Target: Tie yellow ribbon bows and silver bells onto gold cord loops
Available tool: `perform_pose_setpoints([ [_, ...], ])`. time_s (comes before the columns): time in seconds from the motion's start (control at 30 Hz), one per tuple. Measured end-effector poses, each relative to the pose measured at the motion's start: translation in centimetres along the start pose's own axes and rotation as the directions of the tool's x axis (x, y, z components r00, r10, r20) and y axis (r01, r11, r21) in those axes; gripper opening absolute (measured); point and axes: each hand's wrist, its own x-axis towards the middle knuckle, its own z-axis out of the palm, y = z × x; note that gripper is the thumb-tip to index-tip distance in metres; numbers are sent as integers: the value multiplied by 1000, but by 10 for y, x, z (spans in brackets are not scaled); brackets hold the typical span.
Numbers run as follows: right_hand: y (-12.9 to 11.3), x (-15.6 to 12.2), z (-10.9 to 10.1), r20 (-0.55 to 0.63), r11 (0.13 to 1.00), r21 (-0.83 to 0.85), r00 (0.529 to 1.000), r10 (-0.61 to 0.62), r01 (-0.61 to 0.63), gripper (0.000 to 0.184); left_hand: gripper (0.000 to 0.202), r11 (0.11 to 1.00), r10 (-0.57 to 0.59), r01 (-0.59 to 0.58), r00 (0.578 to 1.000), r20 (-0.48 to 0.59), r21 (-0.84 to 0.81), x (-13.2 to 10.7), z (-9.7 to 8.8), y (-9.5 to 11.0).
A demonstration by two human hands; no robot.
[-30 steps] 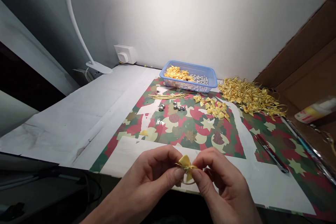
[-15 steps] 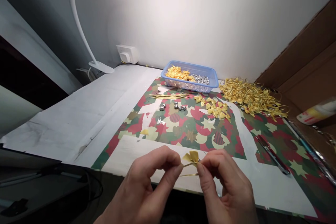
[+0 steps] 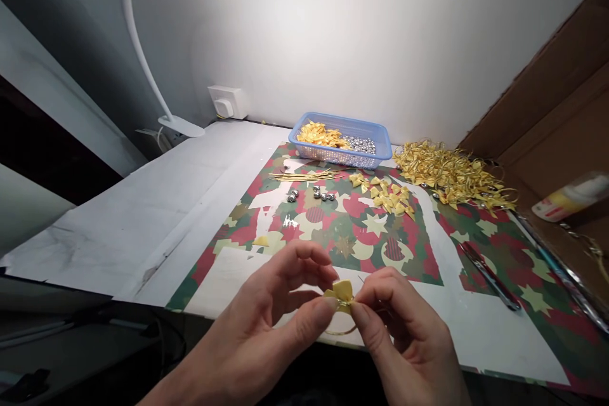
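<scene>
A small yellow ribbon bow [image 3: 342, 292] with a thin gold cord looped below it is pinched between both my hands at the near edge of the table. My left hand [image 3: 266, 323] grips it from the left with thumb and forefinger. My right hand [image 3: 404, 336] pinches it from the right, fingers curled. On the patterned paper [image 3: 333, 228] beyond lie a few silver bells [image 3: 311, 193], a bundle of gold cords [image 3: 304, 174] and a cluster of loose yellow bows [image 3: 390, 195].
A blue basket [image 3: 340, 153] with yellow bows and silver bells stands at the back by the wall. A heap of finished bows with gold cords [image 3: 451, 172] lies to its right. Tweezers or a pen [image 3: 490, 276] lie at right. A white lamp base [image 3: 181, 125] and socket [image 3: 223, 101] sit at back left.
The gold cord, held stretched straight between my hands half a second ago, now hangs as a loop under the bow, and my fingers have closed in on the bow's middle.
</scene>
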Motion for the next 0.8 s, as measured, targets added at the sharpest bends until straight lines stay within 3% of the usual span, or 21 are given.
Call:
perform_pose_setpoints([
  [0.1,1,1,1,2,1000,-9,1000,-14,14,21,5,997,57,-58,998,-28,-46,4,5,-3],
  [0.27,2,5,-7,-105,998,11,993,-62,63,16,6,998,50,-52,998,-45,-39,9,5,-12],
  [0.33,4,8,-10,-94,986,129,991,-97,108,24,1,994,80,-76,995,-57,73,9,3,-13],
  [0.43,7,12,-9,-22,910,400,994,-106,106,37,20,948,164,-147,986,-37,284,7,2,-12],
  [0.57,5,13,-4,34,832,554,999,-25,2,25,23,919,216,-191,976,-35,344,7,2,-10],
  [0.7,2,16,-2,-9,824,567,1000,22,-13,18,22,900,273,-247,962,-23,359,7,1,-14],
  [0.8,3,19,-5,-60,905,422,998,-29,51,17,23,900,288,-273,958,8,340,7,-1,-20],
])
